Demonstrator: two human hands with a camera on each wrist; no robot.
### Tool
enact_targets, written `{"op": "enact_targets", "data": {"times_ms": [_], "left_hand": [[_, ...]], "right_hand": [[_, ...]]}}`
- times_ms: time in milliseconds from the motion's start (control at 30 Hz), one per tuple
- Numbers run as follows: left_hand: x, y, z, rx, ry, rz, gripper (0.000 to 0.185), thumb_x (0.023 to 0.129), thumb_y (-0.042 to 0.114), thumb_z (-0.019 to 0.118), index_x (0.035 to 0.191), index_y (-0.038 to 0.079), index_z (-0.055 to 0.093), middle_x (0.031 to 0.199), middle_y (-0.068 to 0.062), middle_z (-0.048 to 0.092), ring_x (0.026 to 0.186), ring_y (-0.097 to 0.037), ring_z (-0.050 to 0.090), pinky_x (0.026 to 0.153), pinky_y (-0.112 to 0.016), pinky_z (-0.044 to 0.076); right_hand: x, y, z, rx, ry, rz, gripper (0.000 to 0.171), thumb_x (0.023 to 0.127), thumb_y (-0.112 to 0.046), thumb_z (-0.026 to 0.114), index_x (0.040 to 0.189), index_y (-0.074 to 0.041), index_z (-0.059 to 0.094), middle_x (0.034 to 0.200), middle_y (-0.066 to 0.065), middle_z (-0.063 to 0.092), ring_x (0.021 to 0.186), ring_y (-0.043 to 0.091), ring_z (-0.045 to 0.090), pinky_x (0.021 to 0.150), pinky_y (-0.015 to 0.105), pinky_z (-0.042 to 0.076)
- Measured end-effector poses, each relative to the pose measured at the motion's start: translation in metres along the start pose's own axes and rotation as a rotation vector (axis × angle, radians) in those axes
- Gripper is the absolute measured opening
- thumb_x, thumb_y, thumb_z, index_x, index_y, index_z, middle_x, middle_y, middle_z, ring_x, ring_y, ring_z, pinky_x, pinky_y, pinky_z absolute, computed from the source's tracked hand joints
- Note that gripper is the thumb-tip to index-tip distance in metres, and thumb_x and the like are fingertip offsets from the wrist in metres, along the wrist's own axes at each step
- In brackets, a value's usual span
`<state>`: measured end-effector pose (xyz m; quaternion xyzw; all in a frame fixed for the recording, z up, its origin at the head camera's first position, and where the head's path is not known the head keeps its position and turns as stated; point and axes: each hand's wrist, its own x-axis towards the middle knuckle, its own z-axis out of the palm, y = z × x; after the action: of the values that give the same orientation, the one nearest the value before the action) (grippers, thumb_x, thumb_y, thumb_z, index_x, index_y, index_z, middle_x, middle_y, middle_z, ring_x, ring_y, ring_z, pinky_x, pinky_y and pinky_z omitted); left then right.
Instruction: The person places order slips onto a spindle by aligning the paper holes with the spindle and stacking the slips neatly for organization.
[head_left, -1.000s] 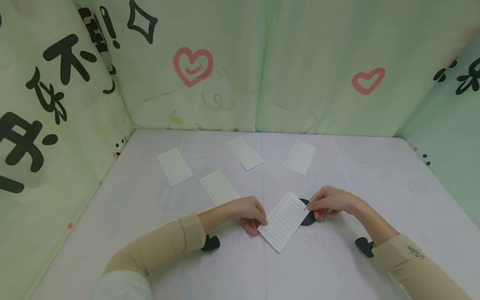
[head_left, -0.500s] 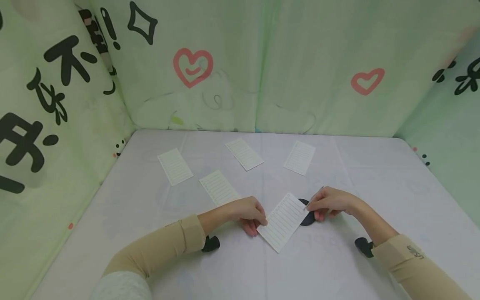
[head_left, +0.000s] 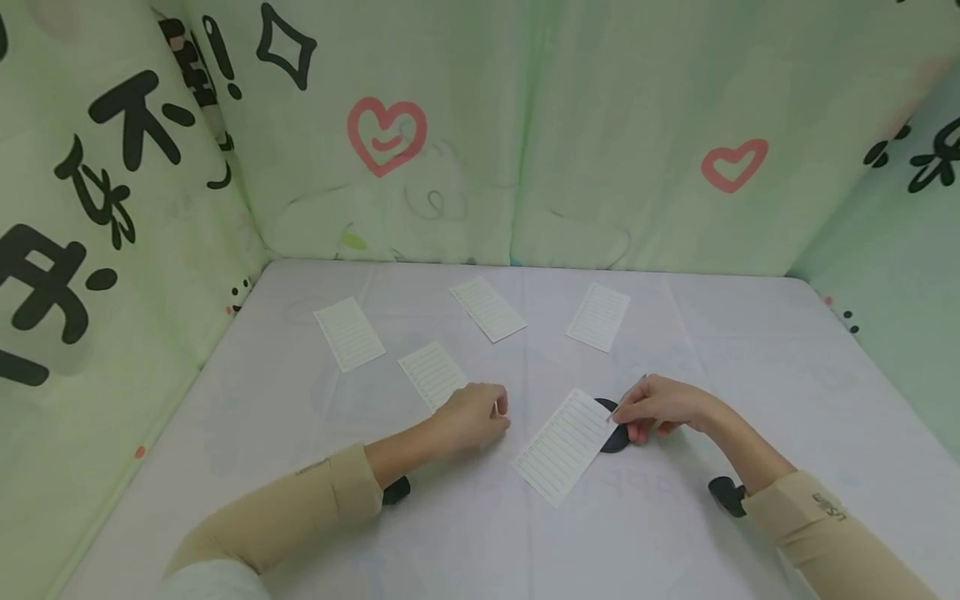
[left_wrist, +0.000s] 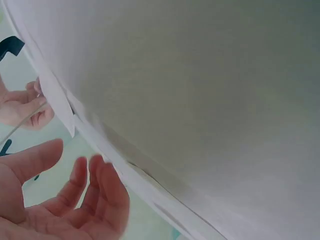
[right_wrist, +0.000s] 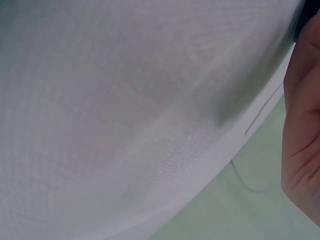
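Observation:
A white card (head_left: 566, 447) printed with rows of lines lies at the middle of the table, its upper right corner overlapping a black round object (head_left: 617, 438). My right hand (head_left: 666, 407) pinches a thin pale stick (left_wrist: 22, 121) whose tip meets that corner of the card. To the left, my left hand (head_left: 471, 419) hovers apart from the card, fingers loosely bent with nothing between them. It partly covers another lined card (head_left: 432, 373) in the head view. The right wrist view catches only the edge of my right hand (right_wrist: 302, 115).
Farther back lie more lined cards: one at the left (head_left: 350, 333), another near the centre (head_left: 488, 309) and a third at the right (head_left: 598, 317). A white cloth covers the table (head_left: 750, 350). Green printed curtains (head_left: 615, 108) enclose it at the back and sides.
My left hand has let go of the card's left edge and moved left and slightly away from me. My right hand keeps its place at the card's corner.

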<state>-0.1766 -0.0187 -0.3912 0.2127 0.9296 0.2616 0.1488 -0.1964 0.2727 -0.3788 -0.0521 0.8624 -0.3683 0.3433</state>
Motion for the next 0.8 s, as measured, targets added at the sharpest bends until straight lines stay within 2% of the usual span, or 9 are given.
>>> {"op": "enact_targets", "data": {"times_ms": [100,167,267,367,533,633,800], "left_hand": [[-0.009,-0.003,-0.002,0.248,0.087,0.067,0.014,0.085,0.018,0.061,0.093,0.007,0.059,0.079,-0.001,0.054,0.070,-0.015,0.048,0.059,-0.024,0.040],[-0.014,-0.007,-0.003,0.404,0.129,0.083,0.021,0.086,0.025,0.061,0.099,0.008,0.057,0.086,-0.002,0.054,0.078,-0.017,0.048,0.063,-0.027,0.040],[-0.020,-0.014,-0.006,0.541,0.127,0.063,0.035,0.089,0.033,0.057,0.113,0.008,0.053,0.100,-0.005,0.054,0.092,-0.021,0.048,0.072,-0.033,0.040],[-0.023,-0.024,-0.011,0.580,0.095,0.005,0.045,0.092,0.036,0.050,0.125,0.006,0.045,0.115,-0.010,0.049,0.107,-0.025,0.044,0.084,-0.040,0.039],[-0.019,-0.043,-0.024,0.560,0.056,-0.109,0.054,0.096,0.038,0.040,0.136,0.003,0.034,0.134,-0.015,0.038,0.125,-0.032,0.032,0.100,-0.049,0.026],[-0.013,-0.057,-0.029,0.572,0.033,-0.167,0.057,0.097,0.041,0.035,0.139,0.003,0.028,0.138,-0.016,0.033,0.128,-0.032,0.028,0.103,-0.051,0.022],[-0.005,-0.077,-0.039,0.591,0.010,-0.250,0.060,0.097,0.043,0.032,0.139,0.001,0.025,0.133,-0.017,0.032,0.123,-0.033,0.029,0.101,-0.051,0.023]], "right_hand": [[0.000,0.000,0.000,-0.002,0.001,0.000,0.021,0.082,-0.024,0.065,0.081,-0.004,0.069,0.058,-0.002,0.060,0.053,0.009,0.053,0.045,0.019,0.033],[-0.001,0.001,0.000,-0.002,0.001,0.002,0.021,0.082,-0.024,0.066,0.081,-0.004,0.069,0.058,-0.002,0.060,0.053,0.010,0.053,0.045,0.019,0.033],[-0.001,0.001,0.000,-0.001,0.000,0.001,0.021,0.082,-0.024,0.066,0.081,-0.004,0.069,0.058,-0.002,0.060,0.053,0.009,0.053,0.045,0.019,0.033],[-0.001,0.001,0.000,0.000,-0.005,-0.002,0.021,0.082,-0.025,0.066,0.080,-0.004,0.069,0.059,-0.002,0.060,0.054,0.010,0.054,0.045,0.019,0.033],[-0.001,0.001,-0.001,0.003,-0.009,-0.002,0.023,0.082,-0.025,0.066,0.078,-0.003,0.068,0.059,-0.002,0.060,0.054,0.010,0.054,0.045,0.019,0.034],[-0.001,0.001,-0.001,0.001,-0.006,0.005,0.023,0.082,-0.025,0.066,0.077,-0.003,0.068,0.058,-0.001,0.060,0.054,0.010,0.054,0.045,0.019,0.034],[-0.001,-0.001,0.000,0.000,-0.009,0.001,0.022,0.082,-0.025,0.065,0.080,-0.003,0.069,0.058,-0.001,0.060,0.054,0.010,0.054,0.045,0.019,0.034]]}}
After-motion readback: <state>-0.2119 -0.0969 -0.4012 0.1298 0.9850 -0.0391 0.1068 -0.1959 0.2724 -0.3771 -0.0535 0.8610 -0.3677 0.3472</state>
